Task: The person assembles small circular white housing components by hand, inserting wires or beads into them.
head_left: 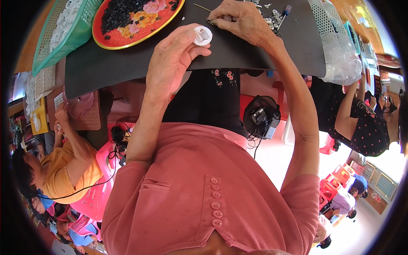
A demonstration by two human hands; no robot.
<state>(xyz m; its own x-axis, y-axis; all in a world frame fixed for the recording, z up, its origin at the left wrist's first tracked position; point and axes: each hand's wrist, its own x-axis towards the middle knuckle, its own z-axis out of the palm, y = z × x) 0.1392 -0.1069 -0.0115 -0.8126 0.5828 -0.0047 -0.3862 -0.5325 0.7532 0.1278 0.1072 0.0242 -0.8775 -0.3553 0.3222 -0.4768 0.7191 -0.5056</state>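
White part point(203, 36), one, round, recessed: sitting above the near edge of the table point(123, 68) in the left hand point(174, 53), whose thumb and fingers are gripping its side, presumably so that the recessed face is showing and lying within easy reach of the right hand point(242, 21). Right hand: hovering low over the table, thumb and fingertips pressed together, apparently pinching a dark piece point(210, 20) too small to identify; so fine a grip is probably suiting its slightness. Stick point(203, 7), thin: showing just beside those knuckles, whether held or lying cannot be told. Tray point(102, 37), red, flowered: bearing black bits point(119, 19), its rim likely keeping them from straying. Basket point(78, 32), green: standing left of the tray, containing white pieces point(66, 21), seemingly keeping them separate. Clear bits point(274, 20), loose: lying right of the right hand, a screwdriver point(287, 9) resting beside them, perhaps for handiness.
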